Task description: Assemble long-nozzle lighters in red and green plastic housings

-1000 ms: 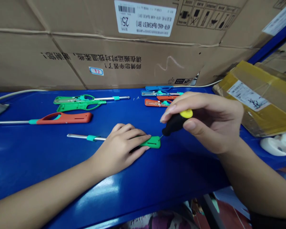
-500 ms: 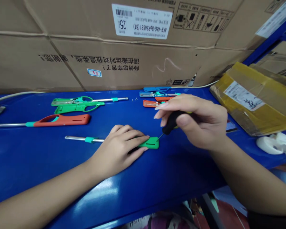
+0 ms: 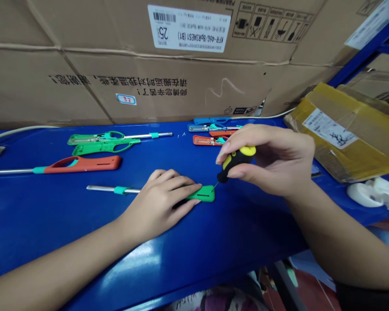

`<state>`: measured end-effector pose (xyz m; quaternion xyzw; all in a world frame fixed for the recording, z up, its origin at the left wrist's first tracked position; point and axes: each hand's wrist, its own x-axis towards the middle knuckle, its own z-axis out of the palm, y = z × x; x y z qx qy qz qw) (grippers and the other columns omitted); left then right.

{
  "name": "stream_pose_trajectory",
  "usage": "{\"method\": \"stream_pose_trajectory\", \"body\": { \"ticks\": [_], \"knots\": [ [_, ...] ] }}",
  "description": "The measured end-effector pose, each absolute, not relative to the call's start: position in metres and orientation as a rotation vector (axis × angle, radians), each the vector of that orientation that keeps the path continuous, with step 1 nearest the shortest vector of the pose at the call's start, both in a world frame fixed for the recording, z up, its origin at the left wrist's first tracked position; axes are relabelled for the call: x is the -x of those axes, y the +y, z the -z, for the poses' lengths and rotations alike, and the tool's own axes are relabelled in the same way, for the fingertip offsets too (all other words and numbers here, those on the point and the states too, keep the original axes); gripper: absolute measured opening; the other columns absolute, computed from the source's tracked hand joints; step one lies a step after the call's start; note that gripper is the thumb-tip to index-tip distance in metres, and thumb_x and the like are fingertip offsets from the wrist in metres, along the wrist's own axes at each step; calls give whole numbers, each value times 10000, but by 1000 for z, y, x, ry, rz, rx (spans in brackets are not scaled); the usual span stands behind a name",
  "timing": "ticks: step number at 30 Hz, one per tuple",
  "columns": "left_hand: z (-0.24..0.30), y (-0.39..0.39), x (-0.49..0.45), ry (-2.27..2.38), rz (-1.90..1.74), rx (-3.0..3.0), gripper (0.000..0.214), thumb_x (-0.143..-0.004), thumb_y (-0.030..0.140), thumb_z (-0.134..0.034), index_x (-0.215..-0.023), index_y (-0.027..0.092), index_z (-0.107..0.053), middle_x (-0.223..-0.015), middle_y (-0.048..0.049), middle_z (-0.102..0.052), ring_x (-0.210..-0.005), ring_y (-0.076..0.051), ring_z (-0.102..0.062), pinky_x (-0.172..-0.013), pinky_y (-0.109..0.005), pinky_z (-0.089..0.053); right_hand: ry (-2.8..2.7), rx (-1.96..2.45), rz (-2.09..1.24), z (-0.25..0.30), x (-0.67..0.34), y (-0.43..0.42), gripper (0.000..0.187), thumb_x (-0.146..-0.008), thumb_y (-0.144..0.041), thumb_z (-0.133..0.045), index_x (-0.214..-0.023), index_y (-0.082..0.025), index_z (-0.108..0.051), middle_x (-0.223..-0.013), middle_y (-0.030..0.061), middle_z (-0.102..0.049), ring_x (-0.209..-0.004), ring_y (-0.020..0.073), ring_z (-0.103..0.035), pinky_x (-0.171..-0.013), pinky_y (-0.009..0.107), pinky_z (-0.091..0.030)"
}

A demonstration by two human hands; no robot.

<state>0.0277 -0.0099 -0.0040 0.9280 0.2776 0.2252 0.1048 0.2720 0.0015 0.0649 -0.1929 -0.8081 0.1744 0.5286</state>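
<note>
A green long-nosed lighter [image 3: 203, 194] lies on the blue table [image 3: 52, 216], its metal tube [image 3: 103, 188] pointing left. My left hand [image 3: 158, 203] lies over the lighter's handle, fingers pressed down on it, holding it still. My right hand [image 3: 272, 160] pinches a small black screwdriver with a yellow cap [image 3: 235, 160]. The thin tip of the screwdriver touches the right end of the green handle.
An orange lighter [image 3: 81, 164] and an opened green lighter [image 3: 100, 142] lie at the left. Blue and orange lighter parts [image 3: 210, 133] lie behind my right hand. Big cardboard boxes [image 3: 149, 65] wall the back. A yellow-taped parcel [image 3: 343, 129] and a white object [image 3: 372, 194] sit right.
My right hand has rolled the screwdriver between its fingers: the yellow cap was hidden half a second ago and shows again now. My left hand and the green lighter have stayed put.
</note>
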Motion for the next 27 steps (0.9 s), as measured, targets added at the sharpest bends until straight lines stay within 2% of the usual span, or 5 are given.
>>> {"method": "stream_pose_trajectory", "body": {
  "ticks": [3, 8, 13, 20, 27],
  "knots": [
    [5, -10, -28, 818, -672, -2740, 282, -1003, 331, -606, -1261, 240, -676, -1179, -33, -735, -992, -208, -600, -865, -377, -373, -1975, 428, -330, -64, -272, 2, 252, -834, -259, -803, -1082, -235, -766, -930, 21, -791, -764, 169, -734, -765, 308, -615],
    [4, -11, -28, 819, -673, -2735, 264, -1004, 328, -605, -1238, 239, -689, -1154, -36, -741, -993, -207, -609, -860, -371, -372, -2001, 441, -445, -64, -270, -7, 308, -999, -205, -522, -1226, -113, -709, -1092, 114, -777, -973, 205, -749, -877, 361, -615],
    [3, -11, -28, 825, -670, -2735, 266, -1007, 327, -597, -1242, 243, -688, -1159, -36, -739, -984, -204, -608, -856, -371, -372, -1862, 430, -735, -66, -268, -7, 181, -960, -193, -621, -1113, -161, -711, -972, 63, -761, -854, 179, -756, -717, 300, -641],
    [5, -10, -28, 833, -647, -2727, 275, -1009, 335, -597, -1260, 253, -675, -1165, -25, -735, -988, -201, -598, -866, -376, -376, -1790, 516, -619, -63, -270, 4, 205, -806, -274, -814, -964, -248, -686, -838, -3, -668, -751, 159, -674, -672, 295, -611],
    [3, -10, -28, 818, -666, -2733, 262, -1014, 329, -590, -1243, 245, -685, -1165, -36, -741, -985, -204, -599, -856, -377, -375, -1891, 503, -548, -61, -269, 1, 183, -908, -265, -709, -1085, -263, -758, -1062, 29, -792, -1000, 222, -740, -921, 404, -616]
  ]
}}
